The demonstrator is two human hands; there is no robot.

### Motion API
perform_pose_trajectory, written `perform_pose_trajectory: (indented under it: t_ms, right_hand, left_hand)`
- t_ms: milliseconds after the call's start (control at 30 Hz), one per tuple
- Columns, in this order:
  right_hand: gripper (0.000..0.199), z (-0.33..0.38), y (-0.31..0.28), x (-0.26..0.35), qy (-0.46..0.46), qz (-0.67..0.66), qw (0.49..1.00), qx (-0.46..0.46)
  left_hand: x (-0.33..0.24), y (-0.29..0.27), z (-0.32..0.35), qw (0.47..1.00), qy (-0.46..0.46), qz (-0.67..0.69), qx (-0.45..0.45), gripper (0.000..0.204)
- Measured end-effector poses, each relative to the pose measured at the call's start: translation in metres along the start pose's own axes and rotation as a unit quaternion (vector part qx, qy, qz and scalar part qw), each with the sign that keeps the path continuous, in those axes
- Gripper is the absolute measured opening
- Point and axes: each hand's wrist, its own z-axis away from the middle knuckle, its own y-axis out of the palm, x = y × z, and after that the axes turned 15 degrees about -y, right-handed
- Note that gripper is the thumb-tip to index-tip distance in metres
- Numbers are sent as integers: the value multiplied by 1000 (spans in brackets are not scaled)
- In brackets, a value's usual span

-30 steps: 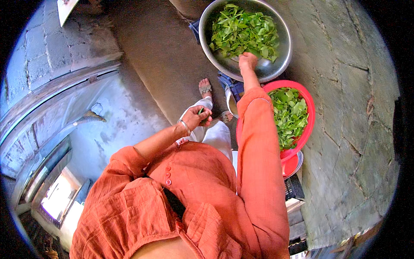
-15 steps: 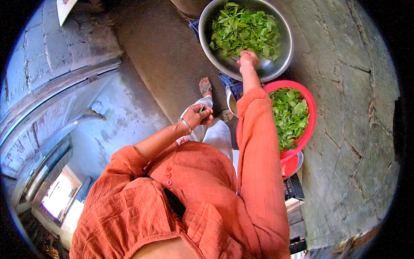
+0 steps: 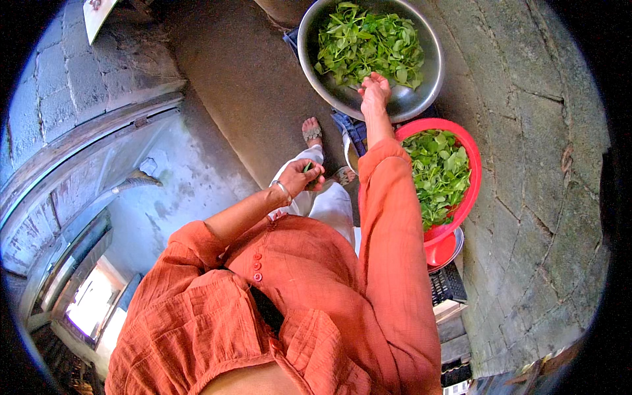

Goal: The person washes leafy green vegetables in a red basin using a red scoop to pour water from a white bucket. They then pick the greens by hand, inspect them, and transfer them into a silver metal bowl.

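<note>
A wide steel bowl (image 3: pixel 415 99) at the top holds a heap of green leaves (image 3: pixel 368 46) with thin stems. My right hand (image 3: pixel 374 92) reaches over its near rim, fingers curled at the lower edge of the heap; what they pinch, if anything, is too small to make out. Closer to my body, my left hand (image 3: pixel 304 176) is closed round a small bunch of dark green leaves (image 3: pixel 308 167) that shows between thumb and fingers. To the right of my right forearm stands a red plastic basin (image 3: pixel 473 174), also filled with green leaves.
Under the red basin sit a smaller red-and-steel dish (image 3: pixel 442 251) and a black crate (image 3: pixel 447 284). A cracked stone wall (image 3: pixel 533 178) runs along the right. A blue-white wall (image 3: pixel 178 164) is on the left. My sandalled feet (image 3: pixel 312 131) stand on the brown floor (image 3: pixel 230 79).
My right hand has shifted slightly up and left at the edge of the leaf heap. The bowl appears a little farther up and left in view. My left hand stays put.
</note>
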Motion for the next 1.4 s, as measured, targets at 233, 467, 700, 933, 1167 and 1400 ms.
perform_pose_trajectory:
  t_ms: [233,467,700,933,1167,1400]
  right_hand:
    - [30,1,0,2,-14,-32,999,38]
    - [24,3,3,13,42,-85,995,22]
    - [17,-1,12,13,39,27,999,-18]
    - [27,24,-8,40,43,-102,993,38]
    - [31,51,-25,75,-45,-123,982,133]
    - [33,65,-31,101,-91,-109,980,137]
  left_hand:
    - [-3,1,1,1000,-8,-9,-8,11]
    - [-9,4,6,1000,-6,7,-8,13]
    - [-3,0,-2,1000,-7,5,0,12]
    - [-2,5,-7,1000,5,3,19,12]
    - [-6,29,-2,1000,-2,-15,2,12]
    - [-3,35,-2,1000,-5,-29,5,11]
